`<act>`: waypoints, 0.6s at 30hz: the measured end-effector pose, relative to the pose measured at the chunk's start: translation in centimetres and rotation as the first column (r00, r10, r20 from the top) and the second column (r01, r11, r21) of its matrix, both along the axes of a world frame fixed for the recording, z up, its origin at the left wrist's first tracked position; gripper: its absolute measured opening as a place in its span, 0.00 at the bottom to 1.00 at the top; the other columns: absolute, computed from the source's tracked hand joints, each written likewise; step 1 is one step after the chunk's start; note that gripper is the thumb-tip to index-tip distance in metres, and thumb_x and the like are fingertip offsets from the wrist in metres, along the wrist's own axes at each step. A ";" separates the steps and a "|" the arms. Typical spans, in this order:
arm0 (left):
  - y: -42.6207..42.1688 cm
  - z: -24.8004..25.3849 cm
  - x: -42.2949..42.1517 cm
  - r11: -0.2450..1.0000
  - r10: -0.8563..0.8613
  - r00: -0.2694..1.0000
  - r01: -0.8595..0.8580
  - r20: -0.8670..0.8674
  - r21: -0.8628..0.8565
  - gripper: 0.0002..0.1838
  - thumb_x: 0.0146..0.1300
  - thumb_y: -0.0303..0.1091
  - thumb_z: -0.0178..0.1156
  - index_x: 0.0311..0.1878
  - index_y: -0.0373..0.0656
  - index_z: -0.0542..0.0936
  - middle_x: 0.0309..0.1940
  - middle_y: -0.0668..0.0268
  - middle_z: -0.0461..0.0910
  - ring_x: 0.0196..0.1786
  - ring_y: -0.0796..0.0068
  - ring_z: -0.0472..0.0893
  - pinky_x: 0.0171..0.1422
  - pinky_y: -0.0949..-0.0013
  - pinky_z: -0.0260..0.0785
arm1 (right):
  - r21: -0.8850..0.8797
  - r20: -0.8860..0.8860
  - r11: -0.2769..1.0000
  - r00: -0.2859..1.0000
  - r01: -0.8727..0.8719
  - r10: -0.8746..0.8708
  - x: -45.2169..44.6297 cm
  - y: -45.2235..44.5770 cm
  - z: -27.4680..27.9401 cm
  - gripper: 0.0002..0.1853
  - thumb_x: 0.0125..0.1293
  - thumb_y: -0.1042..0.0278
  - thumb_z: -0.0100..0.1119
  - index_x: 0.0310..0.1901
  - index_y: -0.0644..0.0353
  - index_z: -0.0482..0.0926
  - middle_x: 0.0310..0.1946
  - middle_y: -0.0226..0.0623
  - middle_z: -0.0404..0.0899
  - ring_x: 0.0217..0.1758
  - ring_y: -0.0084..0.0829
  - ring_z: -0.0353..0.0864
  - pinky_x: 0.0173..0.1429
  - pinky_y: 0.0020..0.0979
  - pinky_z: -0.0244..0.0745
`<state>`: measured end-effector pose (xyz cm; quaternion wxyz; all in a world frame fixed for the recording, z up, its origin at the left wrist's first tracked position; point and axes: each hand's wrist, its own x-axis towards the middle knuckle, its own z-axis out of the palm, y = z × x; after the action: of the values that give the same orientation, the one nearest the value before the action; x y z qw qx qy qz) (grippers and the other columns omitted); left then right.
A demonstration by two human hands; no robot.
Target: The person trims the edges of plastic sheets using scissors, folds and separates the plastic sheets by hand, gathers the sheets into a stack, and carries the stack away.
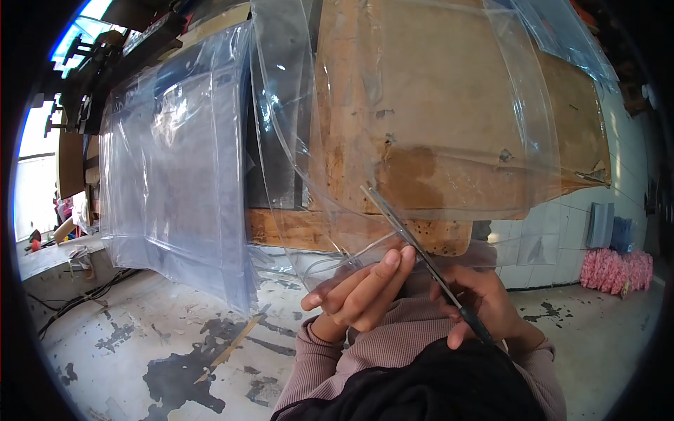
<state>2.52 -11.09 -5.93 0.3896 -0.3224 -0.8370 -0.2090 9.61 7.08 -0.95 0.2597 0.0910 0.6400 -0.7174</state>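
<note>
Scissors with dark handles (421, 256) are in my right hand (484, 298), the long blades pointing up and to the left over a clear plastic sheet (449, 119). The fingers of my right hand wrap around the handles. My left hand (368, 288) is beside the blades, its fingertips pinched together at the lower edge of the clear plastic. A narrow strip of plastic edge curves out near those fingertips. Much of the plastic lies over a brown, worn board (428, 168) on a wooden table (295, 228).
A stack of clear plastic pieces (179, 154) hangs over the table's left part. Dark machinery (91, 77) stands at the upper left. A pink bundle (616, 272) sits on the floor at right. Black cables (84, 298) run along the lower left.
</note>
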 end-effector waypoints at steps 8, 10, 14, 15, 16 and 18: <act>-0.6 1.0 0.6 0.999 -0.032 0.991 0.036 0.133 -0.029 0.15 0.49 0.25 0.66 0.40 0.58 0.81 0.39 0.80 0.75 0.40 0.84 0.73 0.71 0.64 0.32 | -0.034 -0.058 0.999 0.998 -0.022 0.020 -0.4 0.0 -0.1 0.35 0.39 0.45 0.76 0.42 0.63 0.73 0.21 0.26 0.68 0.23 0.15 0.66 0.28 0.19 0.64; -0.8 1.1 0.4 0.998 -0.058 0.990 0.062 0.132 -0.029 0.16 0.49 0.25 0.66 0.40 0.58 0.81 0.40 0.80 0.76 0.39 0.84 0.73 0.70 0.63 0.33 | -0.062 -0.053 0.998 0.998 -0.017 0.014 -0.7 -0.4 0.0 0.35 0.39 0.44 0.76 0.42 0.64 0.73 0.21 0.26 0.67 0.23 0.15 0.66 0.28 0.20 0.64; -0.6 0.5 -0.1 1.000 -0.018 0.998 0.017 0.063 0.008 0.10 0.48 0.42 0.63 0.37 0.62 0.85 0.40 0.89 0.79 0.33 0.92 0.70 0.71 0.64 0.32 | -0.076 -0.079 0.997 0.997 0.000 -0.006 -0.7 -0.6 -0.2 0.35 0.39 0.44 0.75 0.41 0.63 0.73 0.20 0.26 0.67 0.23 0.16 0.66 0.27 0.20 0.64; -0.5 0.6 0.0 1.000 -0.017 0.997 0.016 0.077 0.013 0.10 0.48 0.42 0.63 0.37 0.62 0.85 0.40 0.89 0.79 0.33 0.92 0.70 0.71 0.64 0.32 | -0.069 -0.077 0.998 0.997 -0.003 -0.003 -0.7 -0.6 -0.3 0.35 0.39 0.44 0.75 0.41 0.63 0.73 0.20 0.26 0.67 0.23 0.16 0.66 0.27 0.20 0.64; -0.5 0.7 0.1 1.000 -0.016 0.996 0.014 0.090 0.018 0.10 0.48 0.42 0.63 0.37 0.61 0.85 0.40 0.88 0.80 0.34 0.91 0.70 0.71 0.64 0.32 | -0.062 -0.076 0.998 0.997 -0.006 0.001 -0.7 -0.6 -0.3 0.35 0.39 0.44 0.76 0.41 0.63 0.73 0.20 0.26 0.67 0.23 0.16 0.66 0.27 0.20 0.64; -0.5 0.7 0.1 1.000 -0.014 0.994 0.012 0.104 0.020 0.11 0.49 0.43 0.63 0.37 0.61 0.85 0.40 0.88 0.80 0.34 0.91 0.70 0.71 0.64 0.32 | -0.055 -0.067 0.998 0.998 -0.013 0.009 -0.5 -0.6 -0.5 0.36 0.38 0.43 0.76 0.41 0.63 0.73 0.20 0.26 0.67 0.23 0.16 0.66 0.27 0.19 0.63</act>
<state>2.63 -11.62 -5.19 0.3471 -0.3126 -0.8521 -0.2361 9.09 6.51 -1.49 0.2446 0.0563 0.6287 -0.7360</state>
